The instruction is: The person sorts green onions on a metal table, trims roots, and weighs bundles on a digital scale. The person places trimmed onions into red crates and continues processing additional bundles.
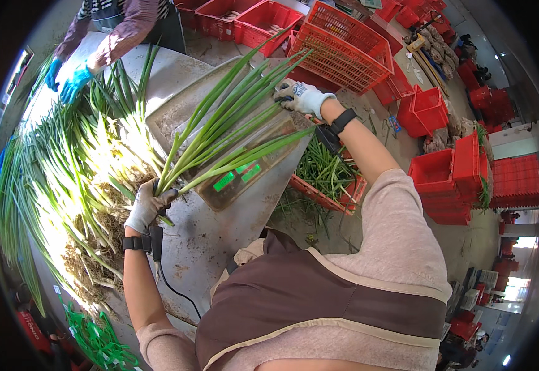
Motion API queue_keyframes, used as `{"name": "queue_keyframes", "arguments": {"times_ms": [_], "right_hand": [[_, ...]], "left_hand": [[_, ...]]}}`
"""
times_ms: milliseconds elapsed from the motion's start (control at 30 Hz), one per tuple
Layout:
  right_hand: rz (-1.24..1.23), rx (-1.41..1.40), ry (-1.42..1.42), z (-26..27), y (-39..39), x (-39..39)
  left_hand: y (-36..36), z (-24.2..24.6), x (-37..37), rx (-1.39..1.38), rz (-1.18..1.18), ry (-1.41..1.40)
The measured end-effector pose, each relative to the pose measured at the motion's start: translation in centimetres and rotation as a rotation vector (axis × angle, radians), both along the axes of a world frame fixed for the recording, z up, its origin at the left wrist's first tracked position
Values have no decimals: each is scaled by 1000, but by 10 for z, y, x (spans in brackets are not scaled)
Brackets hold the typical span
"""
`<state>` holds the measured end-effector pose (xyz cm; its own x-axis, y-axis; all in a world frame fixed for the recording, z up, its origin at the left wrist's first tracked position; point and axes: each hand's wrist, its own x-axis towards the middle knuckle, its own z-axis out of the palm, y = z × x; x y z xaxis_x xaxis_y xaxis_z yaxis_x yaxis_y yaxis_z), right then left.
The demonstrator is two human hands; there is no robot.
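My left hand (149,206), in a white glove with dark fingertips, grips a bunch of green onions (204,139) by its pale lower stalks. The long leaves fan out over a digital scale (220,197) with a lit green display and a worn metal tray (172,111). At the leaf ends is my gloved right hand (303,96), its fingers curled and touching the leaves; whether they close on one is hidden. Left of my left hand lies a large heap of green onions (84,171) with roots on.
Across the metal table (204,246) a person in blue gloves (77,83) reaches over the heap. Green ties (98,338) lie at the lower left. A red crate (325,195) of leaves stands beside the table, below more red crates (343,46). A cable (176,290) trails from my left wrist.
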<state>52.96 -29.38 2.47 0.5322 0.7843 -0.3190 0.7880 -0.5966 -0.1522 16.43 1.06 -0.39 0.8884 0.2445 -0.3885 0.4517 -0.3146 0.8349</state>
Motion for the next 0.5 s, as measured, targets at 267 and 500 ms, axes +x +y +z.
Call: {"name": "queue_keyframes", "arguments": {"times_ms": [267,500], "right_hand": [[57,-29,101,0,5,9],[-11,178,134,9,10,9]], "left_hand": [[8,-6,-3,18,-20,-11],[15,-22,-2,-268,98,7]]}}
